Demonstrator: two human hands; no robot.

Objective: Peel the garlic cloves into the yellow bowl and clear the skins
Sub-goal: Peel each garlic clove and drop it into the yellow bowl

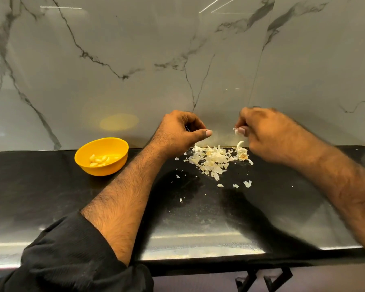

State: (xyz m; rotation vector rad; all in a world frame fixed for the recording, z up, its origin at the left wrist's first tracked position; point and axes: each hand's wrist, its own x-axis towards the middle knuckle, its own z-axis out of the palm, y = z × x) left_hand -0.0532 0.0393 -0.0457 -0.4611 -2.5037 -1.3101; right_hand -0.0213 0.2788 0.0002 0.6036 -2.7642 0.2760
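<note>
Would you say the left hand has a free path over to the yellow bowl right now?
Probably yes: the yellow bowl stands apart to the left of the left hand, with bare black counter between; the skins lie on the other side.

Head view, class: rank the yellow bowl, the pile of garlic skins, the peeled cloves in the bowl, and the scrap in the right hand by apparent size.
1. Pile of garlic skins, about level with
2. yellow bowl: too close to separate
3. Peeled cloves
4. Scrap pinched by the right hand
</note>
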